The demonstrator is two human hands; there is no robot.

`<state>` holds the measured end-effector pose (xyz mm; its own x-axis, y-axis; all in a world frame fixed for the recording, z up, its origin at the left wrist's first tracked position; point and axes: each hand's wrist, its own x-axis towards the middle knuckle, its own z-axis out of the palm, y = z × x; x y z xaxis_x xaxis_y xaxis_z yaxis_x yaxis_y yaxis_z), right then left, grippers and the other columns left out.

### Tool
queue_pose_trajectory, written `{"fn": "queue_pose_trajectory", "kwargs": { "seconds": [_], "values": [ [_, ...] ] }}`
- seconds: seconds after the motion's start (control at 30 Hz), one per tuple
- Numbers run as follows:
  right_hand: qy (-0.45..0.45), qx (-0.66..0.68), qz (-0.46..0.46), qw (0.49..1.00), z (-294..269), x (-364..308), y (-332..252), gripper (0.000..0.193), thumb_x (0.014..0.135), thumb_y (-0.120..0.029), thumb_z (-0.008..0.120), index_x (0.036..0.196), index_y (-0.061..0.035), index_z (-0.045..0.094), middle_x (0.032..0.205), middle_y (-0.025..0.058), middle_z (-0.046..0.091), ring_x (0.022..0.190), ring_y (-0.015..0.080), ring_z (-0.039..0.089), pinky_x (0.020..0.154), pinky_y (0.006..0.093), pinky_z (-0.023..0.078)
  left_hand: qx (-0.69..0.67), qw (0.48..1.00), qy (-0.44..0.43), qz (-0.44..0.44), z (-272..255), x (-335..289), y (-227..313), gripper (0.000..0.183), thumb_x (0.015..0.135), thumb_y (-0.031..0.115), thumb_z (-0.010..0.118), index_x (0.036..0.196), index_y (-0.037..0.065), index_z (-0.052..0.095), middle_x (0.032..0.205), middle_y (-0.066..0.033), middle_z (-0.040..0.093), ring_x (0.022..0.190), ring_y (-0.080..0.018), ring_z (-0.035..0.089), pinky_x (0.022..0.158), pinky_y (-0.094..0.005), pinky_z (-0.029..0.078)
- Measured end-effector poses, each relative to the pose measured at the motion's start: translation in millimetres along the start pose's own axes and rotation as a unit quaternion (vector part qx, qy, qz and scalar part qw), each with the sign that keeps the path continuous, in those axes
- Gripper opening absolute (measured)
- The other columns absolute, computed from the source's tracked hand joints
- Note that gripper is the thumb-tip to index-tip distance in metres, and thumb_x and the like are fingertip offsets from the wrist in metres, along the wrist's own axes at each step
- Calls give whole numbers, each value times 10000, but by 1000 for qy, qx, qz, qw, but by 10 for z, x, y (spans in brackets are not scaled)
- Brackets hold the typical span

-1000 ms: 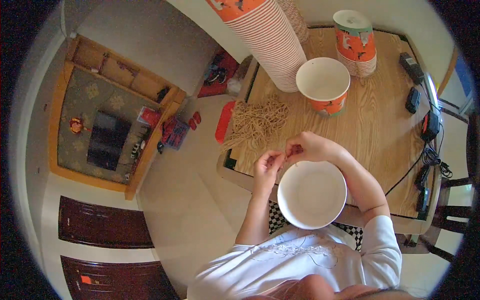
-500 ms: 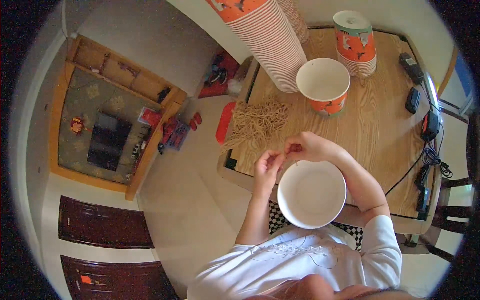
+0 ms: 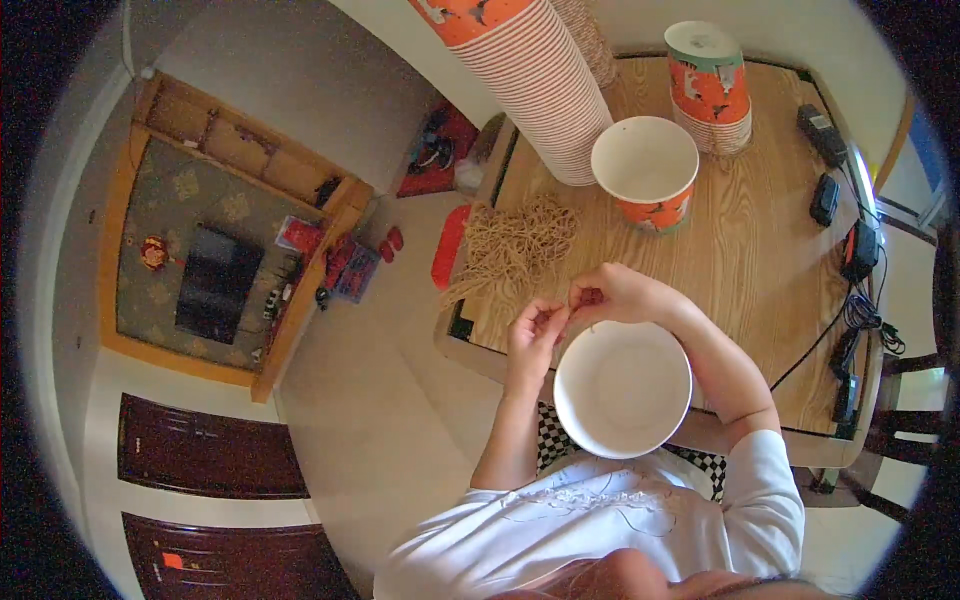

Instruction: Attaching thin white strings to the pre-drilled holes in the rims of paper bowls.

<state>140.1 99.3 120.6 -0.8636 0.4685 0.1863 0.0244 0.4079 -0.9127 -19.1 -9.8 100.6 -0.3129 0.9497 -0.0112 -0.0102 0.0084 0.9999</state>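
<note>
A white-lined paper bucket (image 3: 622,395) rests close against my body, its open mouth facing up. Just beyond its upper left rim, my left hand (image 3: 537,330) and my right hand (image 3: 612,292) meet, fingertips almost touching. Both are closed in a pinch on a thin tan strand of twine, of which only a little shows between the fingers and by the rim. My right forearm curves round the bucket's right side. A tangled heap of tan twine (image 3: 525,240) lies on the table just past my hands.
On the wooden table (image 3: 750,270) stand an orange-printed paper bucket (image 3: 645,170), a tall leaning stack of nested buckets (image 3: 540,90) and a short upside-down stack (image 3: 710,90). Black adapters with coiled cables (image 3: 860,312) line the right edge. A red stool (image 3: 450,248) shows beyond the left edge.
</note>
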Motion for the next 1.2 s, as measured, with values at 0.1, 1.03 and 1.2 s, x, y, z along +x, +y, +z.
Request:
{"fn": "queue_pose_trajectory", "kwargs": {
  "seconds": [0.1,1.03,1.2],
  "values": [
    [1,8,7,1000,-1,1,0,151,762,-130,672,831,-13,606,665,64,615,601,116,552,570,294,454,-1,1000,-8,2,-11,11,-24,100,840,112,646,906,58,594,751,35,582,621,-33,491,553,-175,394],
    [-1,-32,-12,999,-1,6,28,166,783,-154,657,865,-13,629,707,93,640,630,155,596,607,299,481,19,999,38,2,-93,4,-64,74,851,120,632,863,68,579,781,4,626,602,-37,489,542,-175,395],
    [0,-34,-12,999,-18,15,44,157,779,-141,641,869,-13,626,730,99,641,650,170,603,620,307,482,105,993,7,63,-66,-13,16,113,826,89,651,910,31,602,804,-11,641,670,-50,546,607,-192,444]
  ]
}}
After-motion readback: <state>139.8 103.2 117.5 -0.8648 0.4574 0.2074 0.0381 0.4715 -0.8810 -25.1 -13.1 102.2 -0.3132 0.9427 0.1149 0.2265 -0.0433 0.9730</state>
